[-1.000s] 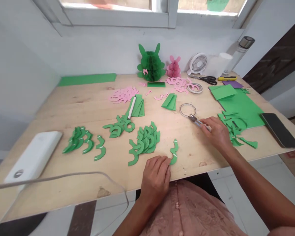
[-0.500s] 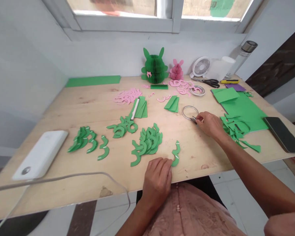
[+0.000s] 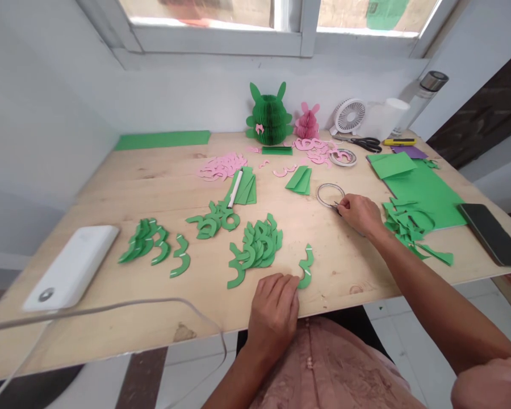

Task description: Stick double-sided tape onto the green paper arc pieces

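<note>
My left hand (image 3: 274, 301) lies at the table's front edge, fingers together and curled, their tips on the left side of a wavy green paper piece (image 3: 307, 267) with white strips across it. Farther right, my right hand (image 3: 360, 213) pinches a small dark pointed tool (image 3: 336, 208) whose exact kind is mostly hidden by the fingers. The tool's tip meets the near rim of a thin tape roll (image 3: 330, 195) lying flat. Left of my left hand is a heap of wavy green pieces (image 3: 259, 244). A single striped green piece (image 3: 180, 257) lies farther left.
A white power bank (image 3: 72, 267) and a cable (image 3: 153, 303) are at the left. Green scraps (image 3: 406, 218), green sheets (image 3: 430, 190) and a phone (image 3: 491, 233) lie right. Behind stand paper figures (image 3: 269, 119), a fan (image 3: 349, 115) and scissors (image 3: 366, 144).
My right hand has shifted very slightly beside the tape roll, and more of the tool shows below the palm. My left hand stays on the green piece.
</note>
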